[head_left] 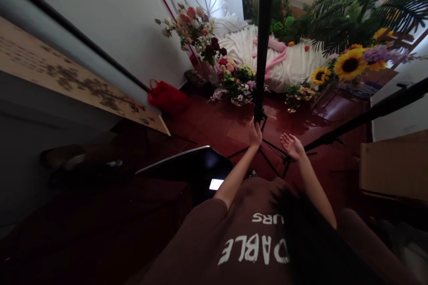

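Note:
A tall black stand (263, 44) with a tripod base rises upright in front of me. My left hand (256, 134) is closed around its lower part, just below a dark collar on the pole. The fingers' far side is hidden by the pole and the hand itself. To the right, my right hand (292, 145) is held palm up with its fingers apart and nothing in it. It is near the stand's spread legs (269, 160) and the lower end of a second black pole (371, 116) that slants up to the right.
Flower bunches (230, 73), sunflowers (349, 63) and a white draped cloth (287, 71) lie ahead. A red bag (169, 97) stands by the left wall, near a long printed panel (67, 75). A dark-screened panel (187, 164) is left of me; a cardboard box (394, 164) is right.

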A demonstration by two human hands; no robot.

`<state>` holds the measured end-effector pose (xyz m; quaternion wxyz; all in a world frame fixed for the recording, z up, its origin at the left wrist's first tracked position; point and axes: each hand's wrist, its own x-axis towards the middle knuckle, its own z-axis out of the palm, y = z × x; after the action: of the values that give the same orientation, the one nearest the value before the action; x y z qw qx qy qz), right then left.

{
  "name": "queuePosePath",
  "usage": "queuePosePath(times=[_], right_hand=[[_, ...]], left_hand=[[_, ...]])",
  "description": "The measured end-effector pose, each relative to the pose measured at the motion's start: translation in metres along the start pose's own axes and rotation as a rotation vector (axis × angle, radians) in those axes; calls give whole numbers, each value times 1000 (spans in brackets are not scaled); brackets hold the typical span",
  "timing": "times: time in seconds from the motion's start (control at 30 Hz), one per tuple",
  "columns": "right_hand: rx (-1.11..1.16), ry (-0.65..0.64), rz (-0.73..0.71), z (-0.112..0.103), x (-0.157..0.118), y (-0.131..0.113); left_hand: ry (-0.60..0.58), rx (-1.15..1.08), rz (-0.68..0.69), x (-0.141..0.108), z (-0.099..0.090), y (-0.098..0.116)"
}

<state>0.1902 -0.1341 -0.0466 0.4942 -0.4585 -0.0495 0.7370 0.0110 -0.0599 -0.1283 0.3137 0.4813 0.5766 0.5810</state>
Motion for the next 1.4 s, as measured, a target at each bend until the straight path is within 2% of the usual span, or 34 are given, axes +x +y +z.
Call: queuePosePath(times=[0.07,0.13,0.23,0.33,0.47,0.57,0.67,0.87,1.07,1.2,1.3,1.4], right_hand=[[-10,100,-38,-31,-11,1],[-21,183,-97,-60,-24,0],[-7,277,-197,-94,-46,-9],[7,348,-292,-115,-68,-28],[-137,411,-446,-125,-91,-67],[-280,402,-409,-125,-102,-99],[-399,326,-288,-126,-105,-122],[-464,210,-241,-135,-100,-141],[-627,162,-363,-138,-109,-141],[-659,158,-441,-147,-103,-136],[-787,183,-599,-157,-91,-132],[-1115,343,-903,-162,-80,-125]], left_hand=[[-13,55,-119,-29,7,-14],[-111,76,-173,-53,19,-24],[-340,49,-94,-76,48,-19],[-564,-35,65,-85,87,10],[-804,-194,256,-92,146,70],[-873,-292,313,-100,185,109],[-856,-320,309,-105,208,129],[-837,-265,258,-103,221,129],[-807,-250,271,-104,224,125],[-797,-267,276,-105,225,124],[-789,-267,273,-106,227,122],[-785,-260,273,-106,228,120]])
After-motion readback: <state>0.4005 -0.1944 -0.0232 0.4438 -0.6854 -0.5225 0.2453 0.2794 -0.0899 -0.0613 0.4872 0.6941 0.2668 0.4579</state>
